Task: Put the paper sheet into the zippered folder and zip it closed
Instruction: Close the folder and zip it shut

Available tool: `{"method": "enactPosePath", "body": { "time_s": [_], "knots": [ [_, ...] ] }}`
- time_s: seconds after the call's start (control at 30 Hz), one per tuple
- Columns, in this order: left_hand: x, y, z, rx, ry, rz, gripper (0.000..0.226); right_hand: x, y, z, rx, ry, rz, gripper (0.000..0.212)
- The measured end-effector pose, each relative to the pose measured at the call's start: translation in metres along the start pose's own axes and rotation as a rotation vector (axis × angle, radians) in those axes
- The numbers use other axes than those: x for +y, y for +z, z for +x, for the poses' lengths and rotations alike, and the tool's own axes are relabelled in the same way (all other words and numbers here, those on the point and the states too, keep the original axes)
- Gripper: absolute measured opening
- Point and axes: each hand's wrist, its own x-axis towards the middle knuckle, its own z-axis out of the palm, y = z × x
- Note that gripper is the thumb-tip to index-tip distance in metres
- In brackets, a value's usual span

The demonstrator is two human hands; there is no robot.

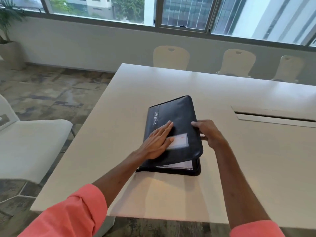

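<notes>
Right grip (209,134) curls round the right-hand edge of the black folder (177,112), thumb lying on top of the cover and the fingers hooked at the edge below it. Left grip (158,142) has hold of nothing: it lies flat with straight fingers pressed on the cover, its fingertips reaching toward the white lettering (155,118) along the spine side. Part of a clear card pocket (178,141) shows between the two grips, with its left end under the left grip.

The folder lies on the white tabletop (239,168) directly beneath both grips. Its cover is down but not shut tight. On the side nearer the person than the grips, the edge gapes, and the paper sheet (177,164) shows white inside that gap, lying between the cover and the base. The zip along that edge is not closed.

To the right of the right grip, well apart from it, a long narrow cable slot (273,116) is set into the tabletop. Beyond the grips, three pale chairs (171,57) stand at the far edge of the tabletop. Behind each grip, a bare forearm runs back to a coral sleeve (77,214).
</notes>
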Motion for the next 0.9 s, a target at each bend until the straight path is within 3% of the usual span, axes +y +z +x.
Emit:
{"method": "enactPosePath", "body": {
  "time_s": [0.17, 0.27, 0.5, 0.63, 0.9],
  "knots": [
    [0.0, 0.023, 0.003, -0.079, -0.067, 0.063, 0.069, 0.039, -0.007, 0.008, 0.064, 0.087, -0.029, 0.018],
    [-0.003, 0.03, 0.005, -0.128, -0.116, 0.119, 0.072, 0.053, 0.005, 0.006, 0.148, 0.072, -0.105, 0.032],
    [-0.003, 0.042, 0.005, -0.175, -0.197, 0.277, 0.073, 0.087, 0.059, -0.01, 0.18, -0.146, -0.694, 0.074],
    [-0.003, 0.044, 0.001, -0.164, -0.226, 0.284, 0.072, 0.112, 0.079, -0.017, 0.141, -0.26, -0.849, 0.07],
    [-0.016, 0.027, -0.035, -0.123, -0.249, 0.187, 0.067, 0.119, 0.084, -0.017, 0.229, -0.328, -0.876, 0.067]
  ]
}}
